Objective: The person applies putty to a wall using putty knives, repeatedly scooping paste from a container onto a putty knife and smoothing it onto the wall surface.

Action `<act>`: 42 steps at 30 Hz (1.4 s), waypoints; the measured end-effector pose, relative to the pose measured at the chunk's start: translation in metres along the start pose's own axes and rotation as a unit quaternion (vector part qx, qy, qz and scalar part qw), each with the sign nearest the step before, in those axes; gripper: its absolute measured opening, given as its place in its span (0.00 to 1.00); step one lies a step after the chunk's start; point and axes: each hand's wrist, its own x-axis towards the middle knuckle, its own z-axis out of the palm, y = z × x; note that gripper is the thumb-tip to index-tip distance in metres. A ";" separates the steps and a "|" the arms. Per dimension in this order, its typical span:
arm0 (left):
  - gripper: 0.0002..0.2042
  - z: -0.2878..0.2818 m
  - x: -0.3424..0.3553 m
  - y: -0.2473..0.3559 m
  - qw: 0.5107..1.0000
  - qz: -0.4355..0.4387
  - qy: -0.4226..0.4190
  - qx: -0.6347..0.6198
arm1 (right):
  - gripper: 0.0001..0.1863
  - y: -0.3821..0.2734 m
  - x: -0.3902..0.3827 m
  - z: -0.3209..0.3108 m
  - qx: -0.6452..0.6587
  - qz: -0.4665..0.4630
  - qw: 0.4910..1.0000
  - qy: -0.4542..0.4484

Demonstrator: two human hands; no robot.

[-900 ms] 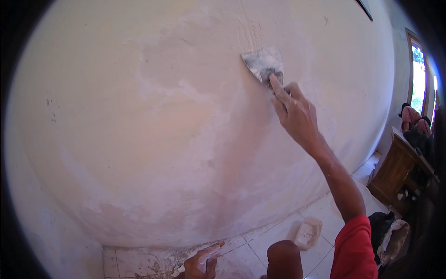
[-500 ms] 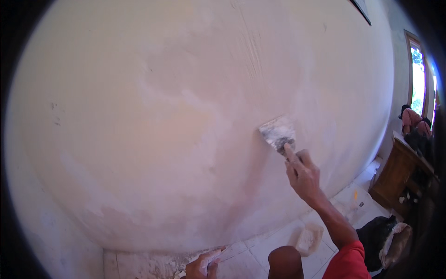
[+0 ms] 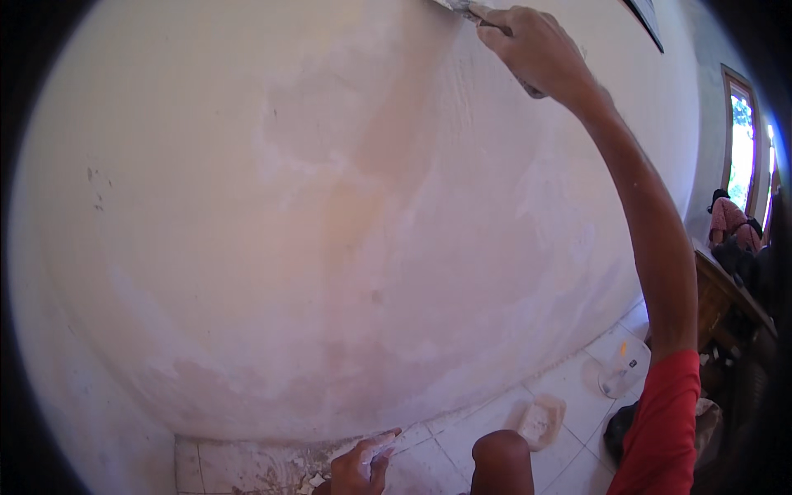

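Observation:
My right hand is raised at the top of the view, closed round a putty knife. The blade is at the pale wall and partly cut off by the upper edge. Smooth pinkish-grey patches of filler cover much of the wall, with streaky ridges just below the knife. Low down, near the foot of the wall, my left hand shows white smears. Its forefinger is stretched out and the thumb stands apart; nothing I can make out is held there.
A shallow pale tray and a clear lid-like piece lie on the tiled floor. Beside my red sleeve is a dark bag. Wooden furniture stands at right; broken bits lie near my left hand.
My right hand has moved up the wall with the putty knife, from mid-height to the upper edge, the arm now stretched out. The left hand has stayed nearly still.

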 end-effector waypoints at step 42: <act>0.18 -0.007 -0.002 0.019 1.000 -0.022 -0.010 0.008 | 0.18 0.013 -0.022 0.015 -0.135 -0.123 0.981 0.070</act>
